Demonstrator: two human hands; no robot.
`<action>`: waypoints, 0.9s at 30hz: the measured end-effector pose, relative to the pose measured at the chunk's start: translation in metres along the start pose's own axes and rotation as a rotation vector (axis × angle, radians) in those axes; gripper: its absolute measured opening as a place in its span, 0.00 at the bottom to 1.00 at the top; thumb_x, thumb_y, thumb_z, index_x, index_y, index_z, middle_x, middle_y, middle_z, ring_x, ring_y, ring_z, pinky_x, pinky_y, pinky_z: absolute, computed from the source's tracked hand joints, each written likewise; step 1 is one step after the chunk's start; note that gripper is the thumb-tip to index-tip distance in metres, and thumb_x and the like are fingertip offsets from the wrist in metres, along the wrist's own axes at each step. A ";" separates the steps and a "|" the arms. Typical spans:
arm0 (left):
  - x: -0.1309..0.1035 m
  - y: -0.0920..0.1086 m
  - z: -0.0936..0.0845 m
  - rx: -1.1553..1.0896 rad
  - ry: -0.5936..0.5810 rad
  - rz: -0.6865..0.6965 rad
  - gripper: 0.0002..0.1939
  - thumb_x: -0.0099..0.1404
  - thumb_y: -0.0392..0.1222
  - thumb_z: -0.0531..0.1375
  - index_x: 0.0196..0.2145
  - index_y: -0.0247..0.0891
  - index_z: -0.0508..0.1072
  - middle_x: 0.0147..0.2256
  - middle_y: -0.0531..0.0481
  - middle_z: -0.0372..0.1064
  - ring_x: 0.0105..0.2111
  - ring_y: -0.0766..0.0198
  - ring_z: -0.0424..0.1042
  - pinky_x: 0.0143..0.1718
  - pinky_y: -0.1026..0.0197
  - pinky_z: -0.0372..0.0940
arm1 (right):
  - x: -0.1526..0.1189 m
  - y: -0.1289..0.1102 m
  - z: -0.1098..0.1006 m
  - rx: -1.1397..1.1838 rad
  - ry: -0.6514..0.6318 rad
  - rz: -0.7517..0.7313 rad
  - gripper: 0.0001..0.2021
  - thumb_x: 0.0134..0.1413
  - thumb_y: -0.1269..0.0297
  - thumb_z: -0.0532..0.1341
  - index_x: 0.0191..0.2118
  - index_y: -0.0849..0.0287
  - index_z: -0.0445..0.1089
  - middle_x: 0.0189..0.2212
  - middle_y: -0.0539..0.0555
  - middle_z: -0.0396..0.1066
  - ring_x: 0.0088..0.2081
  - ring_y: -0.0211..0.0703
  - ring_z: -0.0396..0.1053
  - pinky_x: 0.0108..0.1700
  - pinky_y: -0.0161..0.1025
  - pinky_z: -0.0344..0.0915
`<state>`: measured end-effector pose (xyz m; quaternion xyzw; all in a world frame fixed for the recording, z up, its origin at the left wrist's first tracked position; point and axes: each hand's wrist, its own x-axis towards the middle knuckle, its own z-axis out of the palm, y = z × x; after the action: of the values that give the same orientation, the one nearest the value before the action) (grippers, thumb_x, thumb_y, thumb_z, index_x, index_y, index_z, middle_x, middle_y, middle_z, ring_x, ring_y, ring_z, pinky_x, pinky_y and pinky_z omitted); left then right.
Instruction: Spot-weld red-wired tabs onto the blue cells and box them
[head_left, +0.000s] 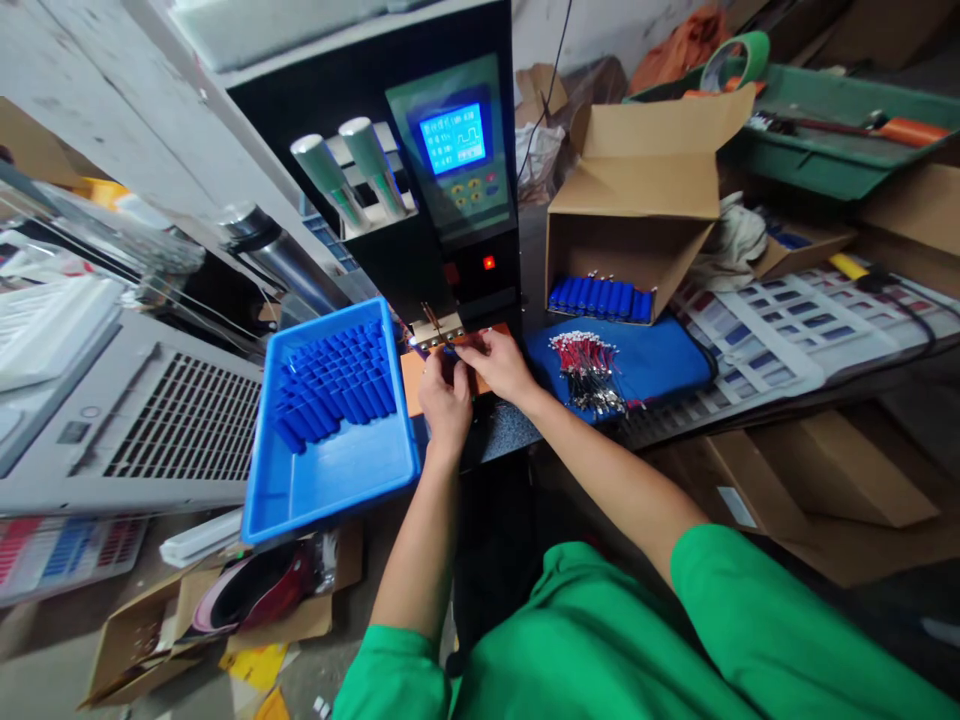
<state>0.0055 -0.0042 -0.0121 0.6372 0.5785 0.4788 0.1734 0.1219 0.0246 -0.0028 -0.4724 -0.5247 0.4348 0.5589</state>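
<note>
My left hand [446, 395] is closed, fingers pinched, at the base of a spot-welding machine [442, 265]. My right hand [499, 362] meets it from the right, fingertips pressed together under the two thin electrodes [431, 320]. A bit of a blue battery cell [450, 353] shows between the fingers, mostly covered; it appears to be in my left hand. Whatever my right fingertips pinch is too small and hidden to name. Both hands are over an orange work plate [412, 380].
At left, a blue tray [337, 490] holds many blue cells [337, 385]. To the right, red and black wire leads [589, 370] lie on a blue pad [667, 365]. Behind them, an open cardboard box [637, 190] contains more blue cells [600, 297]. The machine's screen [453, 138] is lit.
</note>
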 end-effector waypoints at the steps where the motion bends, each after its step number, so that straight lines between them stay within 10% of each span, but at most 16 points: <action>1: 0.000 0.000 0.000 -0.008 0.001 0.001 0.19 0.71 0.50 0.56 0.54 0.39 0.70 0.42 0.45 0.75 0.41 0.58 0.75 0.46 0.56 0.70 | -0.001 0.000 -0.002 0.000 -0.004 -0.007 0.10 0.56 0.57 0.66 0.34 0.58 0.75 0.34 0.54 0.78 0.38 0.45 0.74 0.42 0.39 0.69; 15: 0.005 0.005 -0.005 -0.157 -0.024 -0.026 0.17 0.67 0.46 0.60 0.51 0.37 0.71 0.45 0.43 0.76 0.44 0.59 0.76 0.49 0.54 0.71 | 0.003 0.004 -0.013 0.009 -0.071 0.004 0.14 0.52 0.55 0.66 0.24 0.59 0.70 0.18 0.48 0.67 0.24 0.38 0.66 0.31 0.35 0.64; 21: -0.036 0.007 -0.027 -0.105 0.154 -0.028 0.16 0.69 0.51 0.57 0.47 0.37 0.74 0.45 0.42 0.76 0.45 0.58 0.76 0.49 0.55 0.70 | 0.004 0.006 -0.011 0.048 -0.082 0.039 0.16 0.51 0.58 0.67 0.20 0.59 0.67 0.14 0.46 0.62 0.19 0.33 0.58 0.23 0.32 0.54; 27: -0.066 0.004 -0.033 -0.024 0.020 -0.116 0.13 0.65 0.47 0.61 0.44 0.37 0.75 0.29 0.50 0.72 0.29 0.65 0.71 0.35 0.61 0.67 | 0.000 -0.004 -0.012 0.135 -0.098 0.103 0.15 0.50 0.62 0.67 0.19 0.60 0.66 0.14 0.46 0.61 0.17 0.31 0.55 0.21 0.31 0.51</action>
<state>-0.0109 -0.0759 -0.0200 0.5955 0.6103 0.4813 0.2029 0.1340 0.0234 0.0010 -0.4383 -0.4958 0.5200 0.5401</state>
